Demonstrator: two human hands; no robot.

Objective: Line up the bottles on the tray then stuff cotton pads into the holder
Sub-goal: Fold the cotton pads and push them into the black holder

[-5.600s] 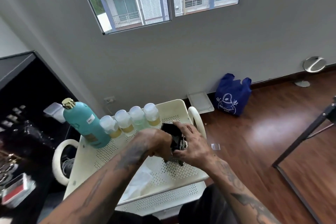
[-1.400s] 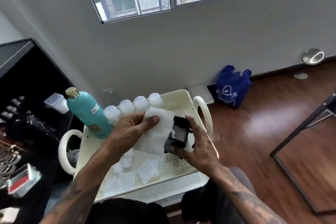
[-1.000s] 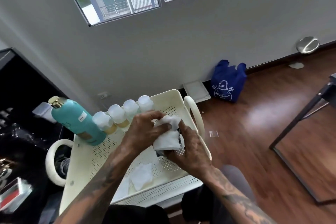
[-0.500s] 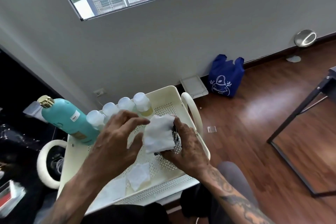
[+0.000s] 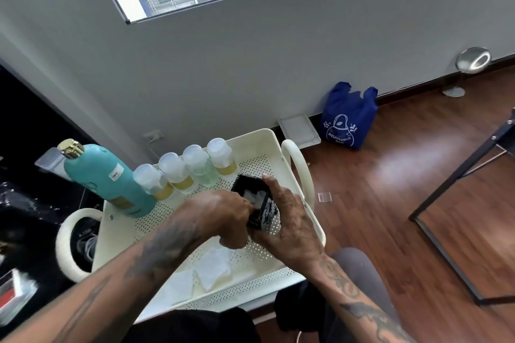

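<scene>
A cream perforated tray (image 5: 259, 145) holds a row along its far edge: a tall teal bottle with a gold cap (image 5: 106, 179) and several small clear bottles with white caps (image 5: 192, 167). My right hand (image 5: 289, 220) grips a small black holder (image 5: 250, 185) above the tray's right part. White cotton pad (image 5: 255, 196) shows inside the holder's mouth. My left hand (image 5: 223, 217) has its fingers closed and pressed into the holder on that pad. Loose white cotton pads (image 5: 214, 266) lie on the tray's near side.
The tray tops a cart with white loop handles (image 5: 298, 167). A blue reusable bag (image 5: 348, 115) and a clear flat box (image 5: 299, 128) sit by the grey wall on the wooden floor. A black metal frame (image 5: 457, 175) stands at the right, dark shelving (image 5: 25, 175) at the left.
The large white pad that my left hand held over the holder has gone down inside it; only a bit of white shows now. The holder's black opening is visible again.
</scene>
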